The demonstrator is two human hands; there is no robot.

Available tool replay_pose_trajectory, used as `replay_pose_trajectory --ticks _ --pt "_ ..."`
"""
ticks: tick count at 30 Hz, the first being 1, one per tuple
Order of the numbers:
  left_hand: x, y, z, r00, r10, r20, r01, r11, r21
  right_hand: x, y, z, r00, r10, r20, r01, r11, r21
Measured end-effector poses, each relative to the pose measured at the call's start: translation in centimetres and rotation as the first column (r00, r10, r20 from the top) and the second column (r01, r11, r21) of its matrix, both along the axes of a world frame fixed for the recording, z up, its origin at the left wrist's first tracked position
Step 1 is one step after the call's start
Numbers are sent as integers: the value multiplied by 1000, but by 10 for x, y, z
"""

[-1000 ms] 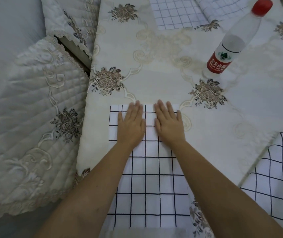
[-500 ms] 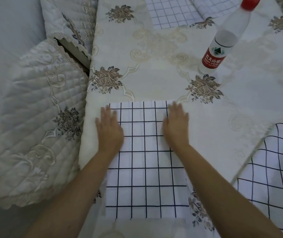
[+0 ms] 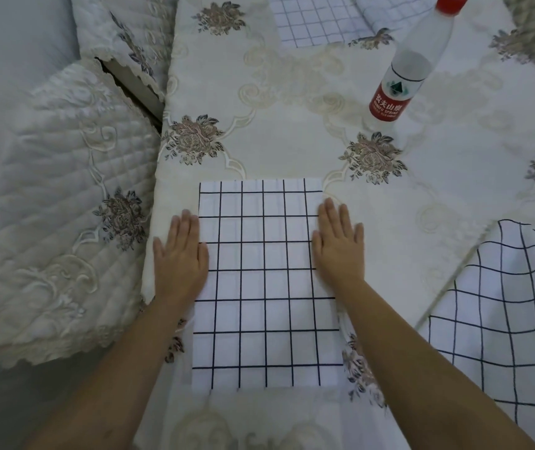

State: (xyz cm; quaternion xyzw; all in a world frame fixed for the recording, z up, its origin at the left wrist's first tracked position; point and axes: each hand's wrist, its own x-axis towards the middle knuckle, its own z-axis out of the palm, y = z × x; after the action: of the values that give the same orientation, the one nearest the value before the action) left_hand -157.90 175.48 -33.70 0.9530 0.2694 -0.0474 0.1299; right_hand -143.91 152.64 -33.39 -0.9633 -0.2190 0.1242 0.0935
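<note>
Far left: a quilted cream armrest cover (image 3: 58, 206) sits apart from the work. Next, the left hand (image 3: 180, 254) lies palm down across the left edge of the folded white cloth with a black grid (image 3: 264, 287). Its fingers are straight and close together, gripping nothing, and its outer half rests on the cream embroidered floral seat cover (image 3: 292, 108).

The cloth lies flat near the seat cover's left edge and runs toward the front edge. The right hand (image 3: 339, 245) mirrors the left on the cloth's right edge, fingers straight and slightly fanned, holding nothing.

Judgement: flat palms at opposite sides press the fold smooth and keep the layers square.

Further right, toward the back, a clear plastic water bottle with red cap and label (image 3: 412, 66) stands well apart, probably parked out of the way. At the right edge lies a loose white grid-check cloth (image 3: 503, 319), likely waiting its turn.
</note>
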Motion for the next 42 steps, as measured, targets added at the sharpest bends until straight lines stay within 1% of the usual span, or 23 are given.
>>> replay_pose_trajectory --ticks 2,5,6,7,8,9,10,11,13,14,17,18,21,24,26,28,30,31,33,35,37,40,42 --pt "-7 3 0 1000 -9 11 9 1000 -3 1 -5 3 1000 -4 -10 4 999 46" --pt "-7 -7 6 994 105 23 -103 992 -67 -2 -1 12 992 -85 -95 99 982 158" --pt "-4 -15 10 989 140 55 -135 988 -79 -6 3 16 987 -117 -114 138 970 201" --pt "0 -26 15 987 132 95 -125 989 -77 -14 9 20 986 -132 -100 151 963 223" --pt "3 -41 21 989 77 126 -68 995 -69 -26 17 23 994 -103 -45 111 969 220" --pt "6 -56 25 990 -12 142 21 998 -61 -40 26 24 999 -35 10 32 978 206" --pt "9 -70 24 983 -108 146 117 992 -53 -53 36 25 998 54 10 -55 982 181" --pt "9 -81 23 978 -180 107 188 980 -73 -67 43 23 991 137 -12 -133 977 164" --pt "4 -91 18 978 -208 24 209 974 -89 -85 48 15 972 228 -60 -219 967 129" --pt "-1 -91 13 982 -187 22 188 978 -86 -88 45 11 967 245 -64 -238 966 106" --pt "-17 -75 6 988 -149 -26 148 988 -42 -81 17 3 977 214 7 -214 974 68" --pt "-24 -68 2 992 -122 -14 121 992 -31 -77 7 2 982 187 14 -188 981 51" --pt "-45 -46 -1 1000 3 -17 -3 1000 1 -65 -19 0 997 77 0 -77 997 1" --pt "-67 -31 1 999 38 -36 -38 999 4 -61 -39 2 999 32 -7 -32 999 -11" --pt "-74 -30 5 998 57 3 -57 998 -19 -59 -44 6 999 23 -34 -23 1000 8" --pt "-73 -37 12 992 89 85 -85 995 -49 -63 -39 11 996 -24 -81 27 999 35" --pt "-65 -57 20 989 29 143 -24 999 -35 -76 -24 17 994 -61 -92 67 995 72" --pt "-60 -71 23 990 -29 137 35 999 -35 -88 -13 18 997 -33 -63 39 994 98" --pt "-54 -100 22 988 -123 93 130 988 -82 -119 8 21 995 105 5 -104 986 128" --pt "-55 -120 16 988 -155 21 156 984 -90 -144 19 17 980 196 -34 -188 970 157" --pt "-63 -121 8 990 -143 -20 143 989 -27 -154 15 12 979 192 -61 -182 973 141" --pt "-82 -106 3 990 -140 -1 140 989 36 -148 -11 7 983 185 14 -186 981 51" --pt "-97 -94 -1 994 -104 17 103 992 66 -138 -32 2 993 118 5 -118 993 20"
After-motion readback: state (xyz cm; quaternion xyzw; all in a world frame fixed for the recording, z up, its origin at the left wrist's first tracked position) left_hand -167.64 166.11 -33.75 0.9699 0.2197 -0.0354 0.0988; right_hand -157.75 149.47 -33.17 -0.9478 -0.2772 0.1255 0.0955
